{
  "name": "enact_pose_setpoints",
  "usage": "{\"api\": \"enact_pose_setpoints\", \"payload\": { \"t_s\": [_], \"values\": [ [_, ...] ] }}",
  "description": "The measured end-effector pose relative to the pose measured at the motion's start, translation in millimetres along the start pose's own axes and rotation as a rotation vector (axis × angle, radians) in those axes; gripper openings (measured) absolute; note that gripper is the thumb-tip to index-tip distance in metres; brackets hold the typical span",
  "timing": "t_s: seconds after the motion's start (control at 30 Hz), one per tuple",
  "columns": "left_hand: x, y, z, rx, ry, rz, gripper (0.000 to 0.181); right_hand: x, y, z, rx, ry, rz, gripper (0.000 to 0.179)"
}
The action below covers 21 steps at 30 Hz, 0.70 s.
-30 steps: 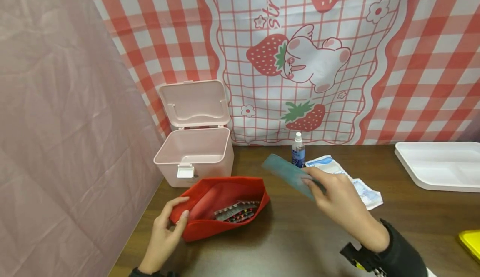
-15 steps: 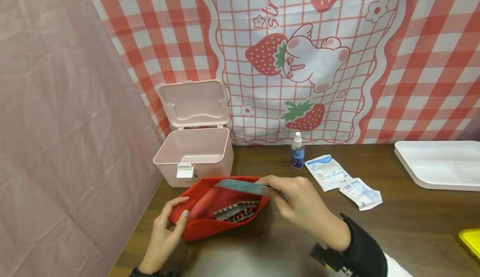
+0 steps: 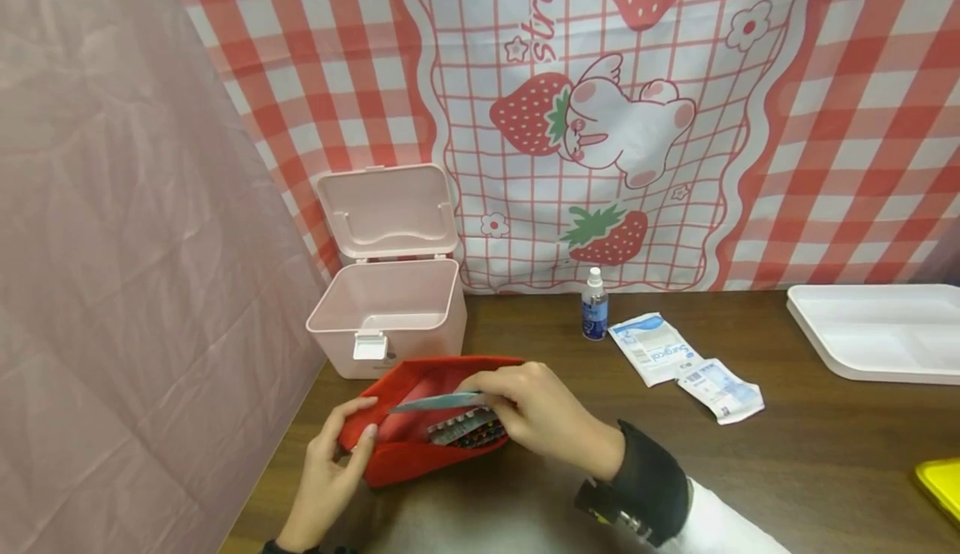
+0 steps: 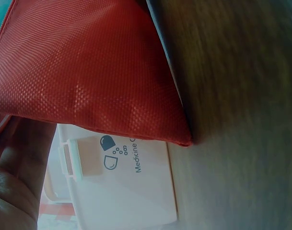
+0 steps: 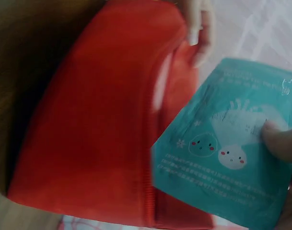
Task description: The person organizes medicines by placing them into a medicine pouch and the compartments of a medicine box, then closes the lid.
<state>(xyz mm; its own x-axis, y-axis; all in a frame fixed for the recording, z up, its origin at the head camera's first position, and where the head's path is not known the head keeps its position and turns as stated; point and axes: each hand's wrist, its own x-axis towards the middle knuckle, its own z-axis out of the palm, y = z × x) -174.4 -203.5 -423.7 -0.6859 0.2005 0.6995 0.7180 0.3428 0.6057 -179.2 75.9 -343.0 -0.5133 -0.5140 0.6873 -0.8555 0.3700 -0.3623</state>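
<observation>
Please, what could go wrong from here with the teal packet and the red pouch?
The teal packet, pinched by the right hand, might snag on the red pouch or bend against the blister strips inside. If the left hand, holding the pouch's left end, lets go, the pouch could shift.

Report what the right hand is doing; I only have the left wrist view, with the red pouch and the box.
Observer: The right hand pinches a teal packet between thumb and fingers.

Operator: Check inside the pouch for me.

Observer: Silver-backed pill strips lie in it, seen through its open top in the head view.

Operator: Name what stands on the table just right of the box.

Observer: An upright bottle with a white cap and a blue label.
</observation>
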Motion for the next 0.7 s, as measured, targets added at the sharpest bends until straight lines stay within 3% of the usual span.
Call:
{"api": "enact_pose_setpoints", "payload": {
  "t_s": [0.37,0.7],
  "values": [
    [0.1,1.2,-0.4,0.017,0.016,0.014,0.041,5.4,22,26,-0.088,-0.169,0.016,0.024],
    [0.8,1.3,-0.1,0.021,0.02,0.03,0.04,4.8,22,25,-0.123,-0.178,0.048,0.029]
  ]
}}
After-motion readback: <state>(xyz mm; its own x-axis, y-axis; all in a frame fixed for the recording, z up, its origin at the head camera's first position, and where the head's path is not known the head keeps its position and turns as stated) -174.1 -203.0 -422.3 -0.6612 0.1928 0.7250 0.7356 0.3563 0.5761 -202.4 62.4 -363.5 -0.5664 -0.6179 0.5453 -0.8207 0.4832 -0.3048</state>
